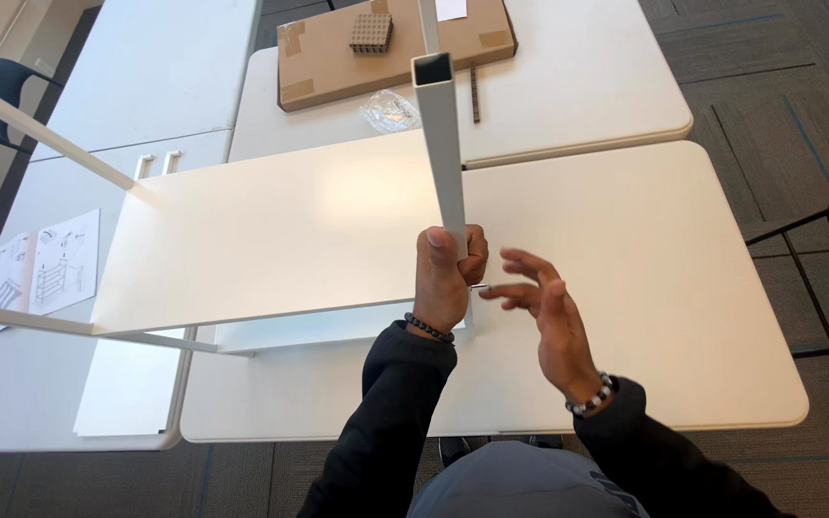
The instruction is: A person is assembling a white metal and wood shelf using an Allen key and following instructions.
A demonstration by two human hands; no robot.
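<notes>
My left hand is wrapped around the lower part of a white square metal tube that stands upright, its hollow top end pointing at the camera. The tube's foot meets the corner of a white shelf panel lying over the table. My right hand is just to the right of the tube with its fingers spread, the fingertips at a small metal screw or pin that sticks out of the tube near my left hand. Both wrists carry bead bracelets.
White tables stand pushed together. A flat cardboard box with a small brown block, a clear plastic bag and a dark strip lie at the back. Instruction sheets lie left. Other white frame bars extend left. Chairs flank both sides.
</notes>
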